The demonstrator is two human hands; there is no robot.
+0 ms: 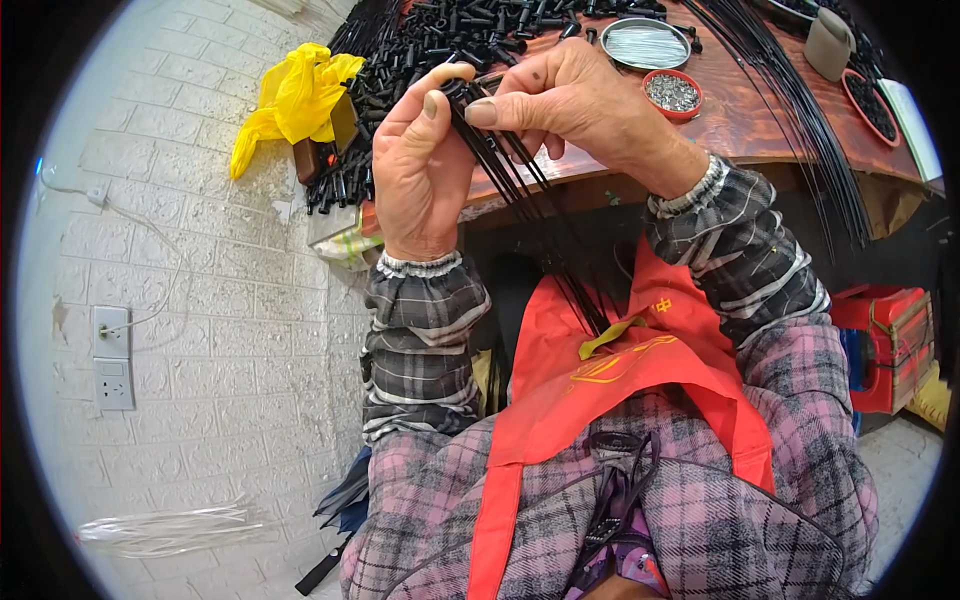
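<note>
Hands pinching black rods at the surface edge.

My left hand [420, 165] and right hand [575, 105] both close thumb and fingers on the top of a bundle of thin black rods [520, 190], which runs down toward my red apron [600, 380]. Far on the wooden surface [750, 110] lie black tubes [440, 45], with a yellow bag [295, 100] to the left and a red dish [672, 93] to the right.

Yellow plastic bag [296, 98], crumpled, at desk's [760, 120] left edge. Red carton [888, 345], strapped, on floor, far right. No screens or signs.
</note>
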